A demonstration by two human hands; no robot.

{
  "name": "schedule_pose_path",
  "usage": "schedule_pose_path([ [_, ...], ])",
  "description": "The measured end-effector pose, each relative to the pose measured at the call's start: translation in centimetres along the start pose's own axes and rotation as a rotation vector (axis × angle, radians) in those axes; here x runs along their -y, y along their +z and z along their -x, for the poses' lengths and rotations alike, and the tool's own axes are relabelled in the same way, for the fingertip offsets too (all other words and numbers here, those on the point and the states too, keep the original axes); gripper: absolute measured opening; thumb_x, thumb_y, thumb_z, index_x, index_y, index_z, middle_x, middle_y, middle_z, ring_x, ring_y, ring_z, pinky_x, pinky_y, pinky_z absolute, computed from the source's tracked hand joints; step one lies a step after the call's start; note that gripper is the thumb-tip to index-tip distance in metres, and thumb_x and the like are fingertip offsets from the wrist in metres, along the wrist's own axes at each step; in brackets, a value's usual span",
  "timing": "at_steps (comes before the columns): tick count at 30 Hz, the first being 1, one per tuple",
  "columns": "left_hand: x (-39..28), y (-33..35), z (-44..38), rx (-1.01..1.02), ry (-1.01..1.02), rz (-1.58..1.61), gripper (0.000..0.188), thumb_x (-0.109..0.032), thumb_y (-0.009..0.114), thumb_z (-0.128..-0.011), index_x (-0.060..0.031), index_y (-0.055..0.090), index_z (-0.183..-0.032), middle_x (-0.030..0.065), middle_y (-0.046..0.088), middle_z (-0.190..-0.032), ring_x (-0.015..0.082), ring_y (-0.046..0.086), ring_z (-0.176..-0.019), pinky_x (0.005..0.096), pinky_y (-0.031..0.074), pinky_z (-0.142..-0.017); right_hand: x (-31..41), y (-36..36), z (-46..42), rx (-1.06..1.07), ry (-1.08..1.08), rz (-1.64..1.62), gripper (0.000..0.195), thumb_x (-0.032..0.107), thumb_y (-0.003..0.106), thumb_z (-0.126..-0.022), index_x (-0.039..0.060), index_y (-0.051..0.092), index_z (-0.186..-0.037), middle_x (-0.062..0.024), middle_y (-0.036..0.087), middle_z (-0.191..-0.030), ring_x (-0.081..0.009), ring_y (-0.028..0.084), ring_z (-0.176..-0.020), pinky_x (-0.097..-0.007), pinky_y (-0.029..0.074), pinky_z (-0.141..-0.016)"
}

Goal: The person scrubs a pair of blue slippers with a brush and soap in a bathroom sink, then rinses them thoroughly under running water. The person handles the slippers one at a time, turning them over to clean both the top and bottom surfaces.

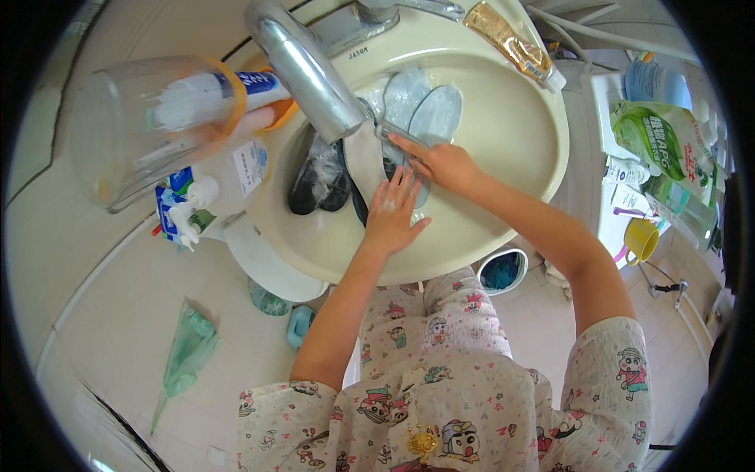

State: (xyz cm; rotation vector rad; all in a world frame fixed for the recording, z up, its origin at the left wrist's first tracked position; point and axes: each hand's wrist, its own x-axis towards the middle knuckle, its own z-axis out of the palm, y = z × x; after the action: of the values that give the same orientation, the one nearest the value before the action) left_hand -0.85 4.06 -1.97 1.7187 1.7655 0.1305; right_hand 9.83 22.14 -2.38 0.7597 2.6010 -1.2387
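Observation:
In the wash basin, a dark shoe with a pale sole stands on its side below the tap's spout. My left hand presses over its near end, fingers extended and thumb apart. My right hand holds a narrow translucent handle, apparently a brush, with the index finger laid along it. Any bristles are hidden. Two wet grey insoles lie beyond my right hand. Another black shoe, covered with suds, lies to the left of my hands. A further grey piece is partly covered by my fingers.
The chrome tap overhangs the basin. A gold tube lies on the back right rim. A clear container and a pump bottle crowd the left. Bottles and a yellow cup stand on a white shelf.

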Motion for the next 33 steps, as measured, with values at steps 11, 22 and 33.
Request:
schedule_pose_path([
  [11,0.0,-0.9,-0.3,0.128,-0.069,-0.010,0.082,-0.052,0.055,-0.092,-0.0063,0.027,-0.154,0.0103,0.006,-0.165,0.0249,0.000,-0.153,0.0463,0.009,-0.122,7.8,-7.0,3.5,-0.288,0.267,-1.278,0.050,0.013,0.069,-0.089,0.0012,0.047,-0.132,0.0002,0.058,-0.079,-0.0082,0.051,-0.060,-0.0237,0.041,-0.053],
  [22,-1.7,-5.4,1.4,-0.458,-0.372,0.579,0.027,-0.010,0.058,-0.092,-0.0023,0.063,-0.118,0.0171,0.066,-0.111,0.0307,0.063,-0.108,0.0347,0.048,-0.093,8.9,-17.5,-6.6,-0.773,0.014,-0.809,0.027,0.001,0.059,-0.086,0.0042,0.045,-0.109,-0.0045,0.059,-0.080,-0.0101,0.055,-0.064,-0.0260,0.045,-0.054],
  [33,2.3,-11.3,-8.9,-0.650,-0.406,2.049,0.032,-0.023,0.049,-0.099,0.0015,0.061,-0.116,0.0141,0.067,-0.113,0.0261,0.064,-0.108,0.0390,0.051,-0.095,10.0,-7.2,-3.6,-0.659,-0.031,-1.033,0.052,-0.001,0.058,-0.081,0.0023,0.048,-0.132,-0.0055,0.059,-0.098,-0.0123,0.058,-0.075,-0.0277,0.048,-0.065],
])
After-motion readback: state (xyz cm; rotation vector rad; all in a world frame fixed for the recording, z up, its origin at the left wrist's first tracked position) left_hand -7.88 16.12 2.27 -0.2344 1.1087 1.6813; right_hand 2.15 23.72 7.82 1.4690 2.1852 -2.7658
